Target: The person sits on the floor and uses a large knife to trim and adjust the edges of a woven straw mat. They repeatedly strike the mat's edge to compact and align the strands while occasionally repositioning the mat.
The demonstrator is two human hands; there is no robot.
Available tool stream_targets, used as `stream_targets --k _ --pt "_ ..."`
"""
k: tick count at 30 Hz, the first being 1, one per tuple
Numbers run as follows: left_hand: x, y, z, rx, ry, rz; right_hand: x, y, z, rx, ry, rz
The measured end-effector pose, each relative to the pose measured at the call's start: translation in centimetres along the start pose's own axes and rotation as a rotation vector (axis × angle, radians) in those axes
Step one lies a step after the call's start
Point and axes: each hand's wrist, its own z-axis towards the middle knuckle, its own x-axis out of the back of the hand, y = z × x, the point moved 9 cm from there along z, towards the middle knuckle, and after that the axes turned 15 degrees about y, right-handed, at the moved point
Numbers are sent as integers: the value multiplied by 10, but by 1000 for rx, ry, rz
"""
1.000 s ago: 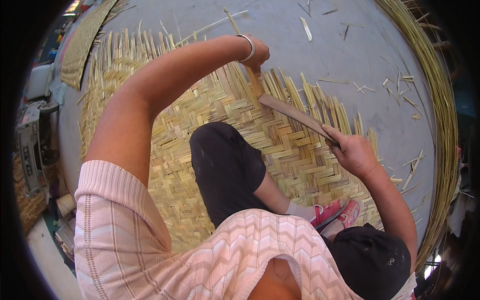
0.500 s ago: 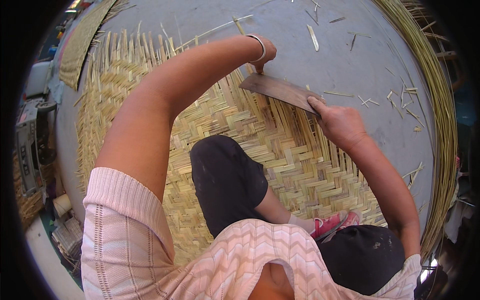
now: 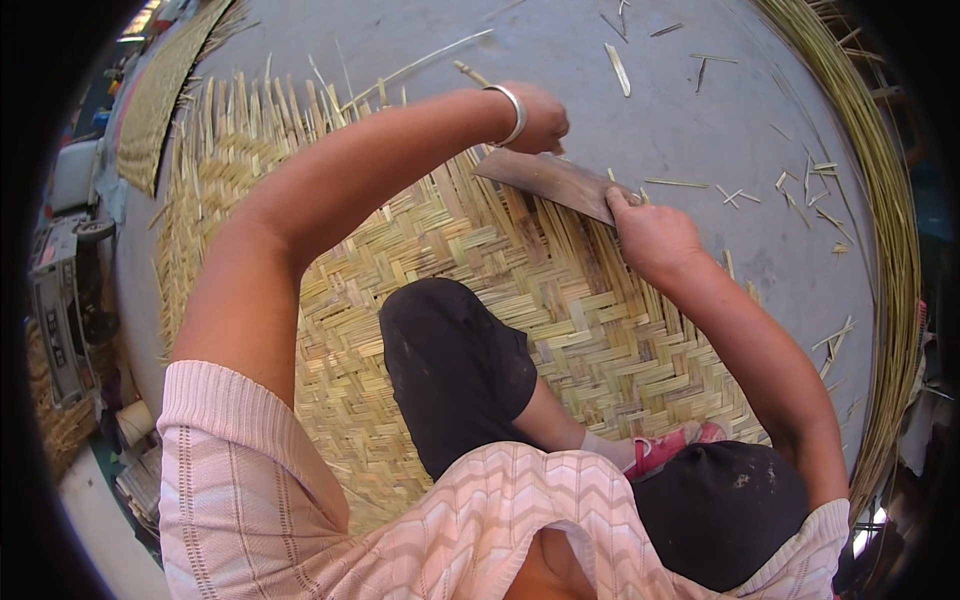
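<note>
My right hand [image 3: 660, 240] grips the near end of a broad, flat, brown blade [image 3: 555, 186], thumb along its top. The blade lies slanted across the cane ends at the far edge of a woven cane mat [image 3: 600, 350]. Just beyond the blade's far end is my left hand [image 3: 538, 118], its wrist in a silver bracelet [image 3: 514, 112]. Its fingers are curled closed and turned away, so what they hold is hidden. Loose strip ends [image 3: 255, 100] stick out along the mat's far left edge.
I sit on the mat, one dark-trousered knee [image 3: 450, 350] raised. Cut cane scraps [image 3: 618, 70] litter the grey floor [image 3: 690, 120]. A long bundle of cane strips [image 3: 895, 260] curves along the right. Another mat [image 3: 160, 100] and a grey machine-like box [image 3: 60, 310] are at the left.
My left hand has shifted slightly right and turned, and its fingertips have come away from the blade's far end. My right hand and the blade have moved slightly left.
</note>
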Motion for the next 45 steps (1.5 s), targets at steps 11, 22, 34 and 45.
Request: stream_targets --k 11,22,34,45 --pt "-27 -53 11 65 -114 155 43 -6 -33 99 116 32" --pt "-51 -60 -23 59 -130 125 27 -19 11 104 110 51" --pt "-68 -45 -21 193 21 -43 -12 -24 19 59 38 12" --pt "144 -100 -21 300 827 -720 41 -3 -17 -4 123 139"
